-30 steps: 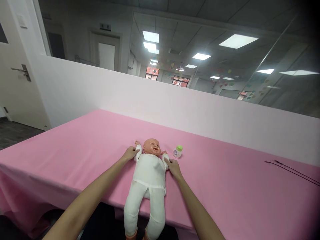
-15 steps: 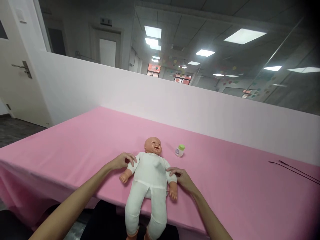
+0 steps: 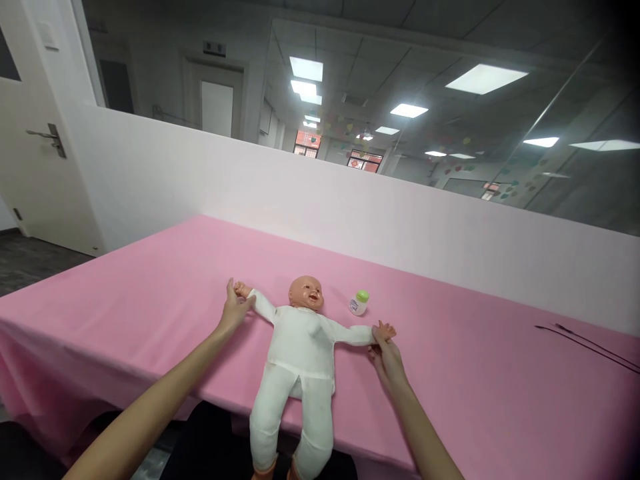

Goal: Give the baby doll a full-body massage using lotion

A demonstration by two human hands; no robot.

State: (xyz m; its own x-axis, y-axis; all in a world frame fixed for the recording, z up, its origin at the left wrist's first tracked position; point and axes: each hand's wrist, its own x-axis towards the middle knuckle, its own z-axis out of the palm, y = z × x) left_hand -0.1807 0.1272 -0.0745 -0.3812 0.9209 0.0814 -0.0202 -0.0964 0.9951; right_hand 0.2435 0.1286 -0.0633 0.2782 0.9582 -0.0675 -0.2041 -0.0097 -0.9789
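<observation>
A baby doll [image 3: 303, 347] in a white top and white trousers lies on its back, its head toward the wall and its legs over the table's near edge. Both its arms are stretched out sideways. My left hand [image 3: 237, 308] grips the doll's arm near the wrist on the left side. On the right side my right hand [image 3: 387, 360] holds the other arm by its wrist, thumb on top, with the doll's fingers showing beyond. Beside the doll's head stands a small clear jar [image 3: 359, 304] with a green lid, apart from both hands.
A pink cloth [image 3: 165, 293] covers the table. Two thin dark sticks [image 3: 585, 343] lie at the far right. Behind the table runs a white half wall [image 3: 320, 200] with glass above it. A door [image 3: 45, 147] is at the left.
My hands have moved from the doll's upper arms out to its wrists. The doll's arms have swung from its sides up and outward. The jar has stayed put.
</observation>
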